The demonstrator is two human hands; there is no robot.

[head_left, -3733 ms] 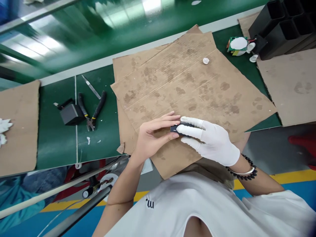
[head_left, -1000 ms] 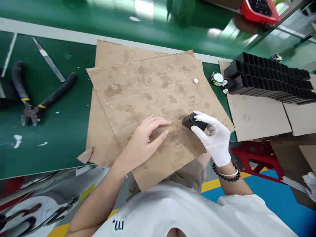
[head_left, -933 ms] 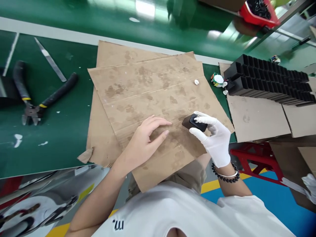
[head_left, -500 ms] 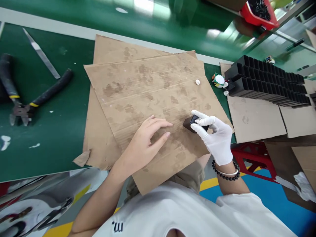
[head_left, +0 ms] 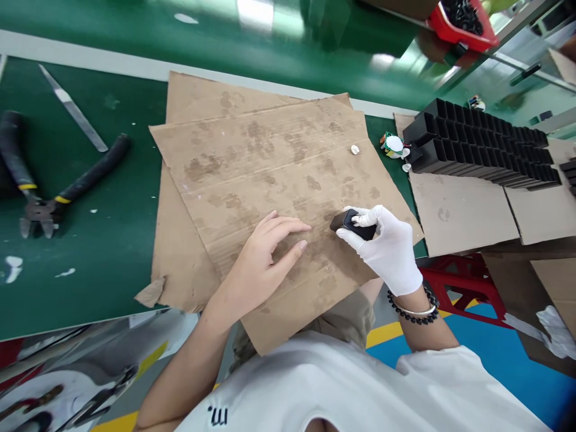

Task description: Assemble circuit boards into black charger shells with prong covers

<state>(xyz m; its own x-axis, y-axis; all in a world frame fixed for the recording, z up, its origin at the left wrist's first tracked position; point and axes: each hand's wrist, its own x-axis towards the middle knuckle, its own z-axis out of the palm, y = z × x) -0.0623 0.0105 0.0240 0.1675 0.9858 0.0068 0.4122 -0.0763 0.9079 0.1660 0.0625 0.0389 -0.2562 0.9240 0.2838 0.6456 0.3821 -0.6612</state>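
Observation:
My right hand [head_left: 387, 246], in a white glove, is closed on a small black block [head_left: 348, 221] that it presses against the stained cardboard sheet [head_left: 270, 156]. My bare left hand [head_left: 265, 255] rests on the same sheet a little to the left of the block, fingers stretched and slightly curled, holding nothing. The two hands are a short gap apart. A beaded bracelet circles my right wrist.
Black-handled pliers [head_left: 49, 198] and a metal blade [head_left: 72, 108] lie on the green bench at the left. A row of black square tubes [head_left: 477, 144] sits on other cardboard at the right, a small green-and-white part [head_left: 392, 146] beside it. A red bin [head_left: 463, 21] stands at the far top right.
Earlier both hands held the black block together; now only the gloved right hand grips it, a bit to the right. In the last second the hands have barely moved.

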